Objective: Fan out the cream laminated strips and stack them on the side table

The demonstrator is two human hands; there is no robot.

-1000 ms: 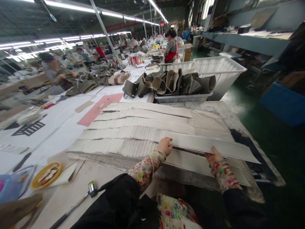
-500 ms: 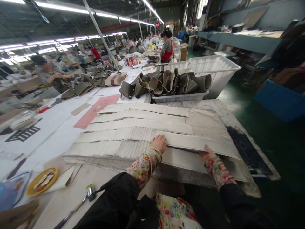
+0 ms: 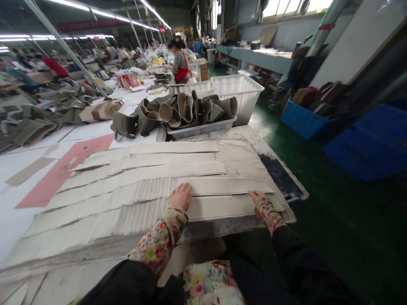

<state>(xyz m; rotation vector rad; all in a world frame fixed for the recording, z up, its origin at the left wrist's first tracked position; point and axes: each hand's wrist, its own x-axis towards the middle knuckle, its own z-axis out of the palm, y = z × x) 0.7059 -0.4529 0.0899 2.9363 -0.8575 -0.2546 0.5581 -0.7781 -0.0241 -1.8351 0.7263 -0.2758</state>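
Observation:
Long off-white strips (image 3: pixel 219 207) of flat sheet material lie in overlapping, fanned rows on a worn board. My left hand (image 3: pixel 181 195) lies with its fingers flat on the left end of one strip (image 3: pixel 227 185), beside a ribbed run of overlapping edges (image 3: pixel 152 189). Near that strip's right end, my right hand (image 3: pixel 257 196) has its fingers closed at the near edge; the thumb is mostly hidden. The strip lies nearly flat above the nearest row, with a thin dark gap between them.
Behind the rows stands a shallow grey tray (image 3: pixel 203 129) heaped with curled olive-brown pieces (image 3: pixel 171 112). A white bin (image 3: pixel 241 95) is beyond it. Pink sheet (image 3: pixel 68 169) lies left. Blue crates (image 3: pixel 303 120) stand on the floor at right. A co-worker (image 3: pixel 181 65) in a red apron is farther back.
The view has swung to the right. The strip's right end, raised before, now lies lower, and my right hand has shifted to its near edge. My left hand stays at the strip's left end.

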